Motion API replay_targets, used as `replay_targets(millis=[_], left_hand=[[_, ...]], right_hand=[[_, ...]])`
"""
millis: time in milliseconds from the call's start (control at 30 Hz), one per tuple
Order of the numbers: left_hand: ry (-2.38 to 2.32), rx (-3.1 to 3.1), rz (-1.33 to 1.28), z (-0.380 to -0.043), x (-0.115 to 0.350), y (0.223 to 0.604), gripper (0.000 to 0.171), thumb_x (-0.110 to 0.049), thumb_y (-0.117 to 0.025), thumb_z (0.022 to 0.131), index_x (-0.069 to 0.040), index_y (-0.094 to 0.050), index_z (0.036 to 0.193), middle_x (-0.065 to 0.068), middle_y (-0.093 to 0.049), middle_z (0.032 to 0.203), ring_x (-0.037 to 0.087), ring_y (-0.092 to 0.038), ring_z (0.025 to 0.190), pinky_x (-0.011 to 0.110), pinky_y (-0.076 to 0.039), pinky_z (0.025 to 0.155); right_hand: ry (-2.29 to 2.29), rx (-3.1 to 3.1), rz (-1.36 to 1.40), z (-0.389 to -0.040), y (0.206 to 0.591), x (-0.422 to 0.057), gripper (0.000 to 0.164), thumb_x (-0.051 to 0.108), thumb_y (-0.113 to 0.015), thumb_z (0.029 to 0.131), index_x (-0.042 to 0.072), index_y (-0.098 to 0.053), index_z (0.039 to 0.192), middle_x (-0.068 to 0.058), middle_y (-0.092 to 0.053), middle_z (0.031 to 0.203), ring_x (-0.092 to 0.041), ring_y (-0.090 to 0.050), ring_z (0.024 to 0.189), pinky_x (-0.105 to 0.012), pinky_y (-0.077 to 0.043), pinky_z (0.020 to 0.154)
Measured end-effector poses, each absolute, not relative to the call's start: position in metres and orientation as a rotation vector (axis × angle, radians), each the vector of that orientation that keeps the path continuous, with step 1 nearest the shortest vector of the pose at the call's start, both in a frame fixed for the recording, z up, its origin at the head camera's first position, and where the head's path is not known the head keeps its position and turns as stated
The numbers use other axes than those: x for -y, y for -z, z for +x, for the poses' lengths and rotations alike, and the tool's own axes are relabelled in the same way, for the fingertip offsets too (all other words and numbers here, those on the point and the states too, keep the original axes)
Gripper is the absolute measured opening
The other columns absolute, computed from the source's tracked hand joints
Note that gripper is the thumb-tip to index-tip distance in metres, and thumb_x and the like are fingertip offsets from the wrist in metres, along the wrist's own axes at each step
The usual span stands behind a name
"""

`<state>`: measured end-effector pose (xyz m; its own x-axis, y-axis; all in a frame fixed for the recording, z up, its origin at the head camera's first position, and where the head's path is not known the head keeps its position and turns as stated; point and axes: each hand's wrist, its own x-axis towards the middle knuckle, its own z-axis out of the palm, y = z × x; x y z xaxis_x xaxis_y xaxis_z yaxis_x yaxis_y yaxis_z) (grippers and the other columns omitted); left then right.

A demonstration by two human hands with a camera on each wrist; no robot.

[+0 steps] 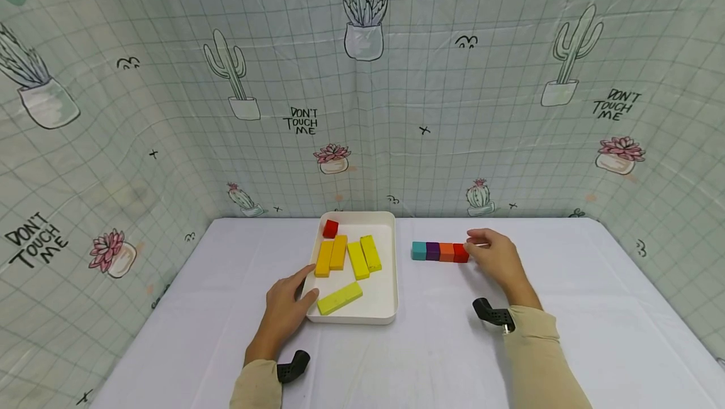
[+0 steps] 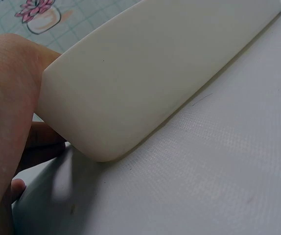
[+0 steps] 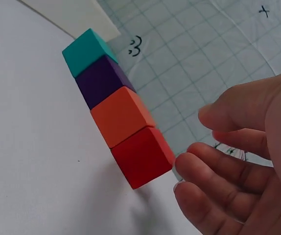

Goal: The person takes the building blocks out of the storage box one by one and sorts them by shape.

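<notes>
At far left, a patterned cloth [image 1: 170, 91] hangs beside the white tabletop [image 1: 192, 314] and runs on behind it and round to the right side. The left hand [image 1: 285, 305], with a black wrist device [image 1: 293, 366] near the sleeve [image 1: 256, 387], is at the left edge of a white tray [image 1: 381, 314], thumb and forefinger spread wide along the rim; the left wrist view hides much of its grip, so I cannot tell whether it pinches the wall or merely rests there.

Inside the tray, two amber bars [image 1: 324, 259] lie side by side, with a red cube [image 1: 331, 228] behind them in the far left corner and a lime bar [image 1: 340, 298] aslant in front. Right of these come two yellow bars [image 1: 358, 260].

The tray's right wall stands between them and a row on the tabletop: teal cube [image 1: 419, 251], purple cube [image 1: 433, 252], orange cube [image 1: 446, 252] and second red cube [image 1: 460, 253], all touching.

The right hand [image 1: 498, 261] is at the row's right end, grip loose and holding nothing, fingertips just beside the second red cube. Another black device [image 1: 493, 314] sits at that wrist.
</notes>
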<state>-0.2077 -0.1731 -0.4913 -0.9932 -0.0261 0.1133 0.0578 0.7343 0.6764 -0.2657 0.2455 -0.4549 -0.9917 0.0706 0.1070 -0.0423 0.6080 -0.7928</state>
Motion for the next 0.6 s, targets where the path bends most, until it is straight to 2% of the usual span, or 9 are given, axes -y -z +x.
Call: replay_targets(millis=[233, 600], left_hand=[[1.097, 2.820, -0.042, -0.207, 0.173, 0.491, 0.055, -0.023, -0.065, 0.094, -0.020, -0.052, 0.148, 0.009, -0.053, 0.148, 0.035, -0.046, 0.131, 0.061, -0.023, 0.114], [1.088, 2.825, -0.061, -0.209, 0.174, 0.492, 0.055, -0.024, -0.064, 0.095, -0.020, -0.052, 0.148, 0.009, -0.053, 0.148, 0.034, -0.046, 0.131, 0.061, -0.021, 0.114]], right_hand=[[-1.269, 2.776, 0.054, -0.263, 0.446, -0.239, 0.044, 0.020, -0.063, 0.096, -0.001, -0.059, 0.135, -0.019, -0.067, 0.119, -0.035, -0.064, 0.108, -0.047, -0.055, 0.088], [-1.208, 2.796, 0.205, -0.259, 0.438, -0.226, 0.040, 0.016, -0.063, 0.094, 0.000, -0.062, 0.130, -0.014, -0.069, 0.112, -0.029, -0.067, 0.100, -0.041, -0.056, 0.083]])
